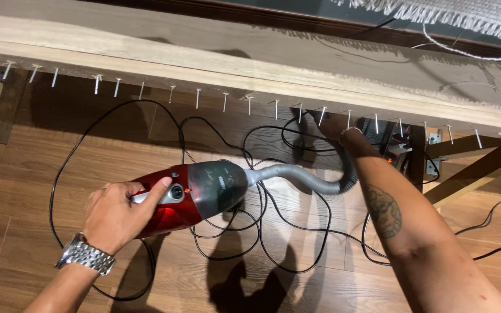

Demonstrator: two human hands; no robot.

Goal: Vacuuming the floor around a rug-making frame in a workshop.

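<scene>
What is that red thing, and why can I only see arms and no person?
The camera sits on the person's head and looks down, so you see only their two arms. The left hand, with a silver watch on its wrist, holds a red handheld vacuum cleaner; the thumb rests near its button. A grey bendy hose runs from it to the right hand, which holds the hose's far end up under a long wooden beam. A row of nails sticks out of that beam. Black cables lie tangled on the wooden floor.
</scene>
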